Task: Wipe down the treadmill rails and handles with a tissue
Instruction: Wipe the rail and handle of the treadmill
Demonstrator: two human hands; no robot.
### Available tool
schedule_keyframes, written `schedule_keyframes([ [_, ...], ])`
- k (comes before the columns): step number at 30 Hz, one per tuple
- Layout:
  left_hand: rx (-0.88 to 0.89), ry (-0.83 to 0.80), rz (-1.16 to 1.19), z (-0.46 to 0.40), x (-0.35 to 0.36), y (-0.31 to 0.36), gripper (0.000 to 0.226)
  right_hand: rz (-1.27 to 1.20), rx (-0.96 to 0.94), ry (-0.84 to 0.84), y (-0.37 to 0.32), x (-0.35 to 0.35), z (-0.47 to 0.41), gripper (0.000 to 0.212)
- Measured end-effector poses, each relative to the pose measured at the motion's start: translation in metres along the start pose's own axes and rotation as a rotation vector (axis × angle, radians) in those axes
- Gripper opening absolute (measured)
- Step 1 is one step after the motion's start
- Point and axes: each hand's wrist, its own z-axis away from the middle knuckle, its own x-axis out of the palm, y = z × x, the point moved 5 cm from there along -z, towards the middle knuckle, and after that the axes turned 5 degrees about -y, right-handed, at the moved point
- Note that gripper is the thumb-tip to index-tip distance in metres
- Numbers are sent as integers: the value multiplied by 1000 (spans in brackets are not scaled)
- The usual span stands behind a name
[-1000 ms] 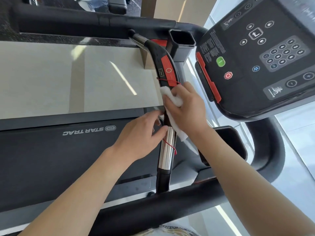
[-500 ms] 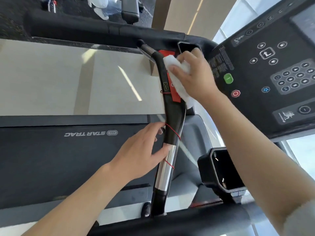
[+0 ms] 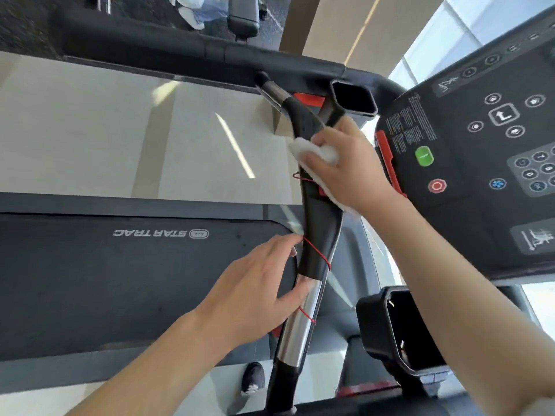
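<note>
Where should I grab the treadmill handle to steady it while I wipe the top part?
Grip the bare chrome section low on the handle, coming from the belt side where the left hand rests. It is a round, narrow tube, well below the tissue in the right hand.

**Bare forearms, a pale cuff, a dark shoe**

Both forearms are bare from the wrist back to the frame edge, with no watch, band or ring showing on the left hand (image 3: 255, 291) or the right hand (image 3: 350, 166). The nails look short and unpainted. At the bottom right corner a sliver of pale, light-coloured sleeve (image 3: 540, 406) covers the right upper arm. Below, a dark shoe (image 3: 253, 378) with a lighter toe shows.
</note>
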Motion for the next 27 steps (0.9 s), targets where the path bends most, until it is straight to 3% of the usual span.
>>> schedule_keyframes([
  [5,-10,-19,-16,1,2,-2,62,118,46,-77,19,10,-103,37],
  [8,-17,-21,-29,1,2,-3,64,145,55,-126,18,18,-120,36],
  [16,-16,-27,-15,0,3,-3,63,9,32,-8,-1,4,1,45],
  [21,-9,-16,-3,0,4,-4,61,-106,38,84,-15,8,83,27],
  [27,-31,-51,23,0,5,-7,57,-273,243,92,19,2,5,21],
])
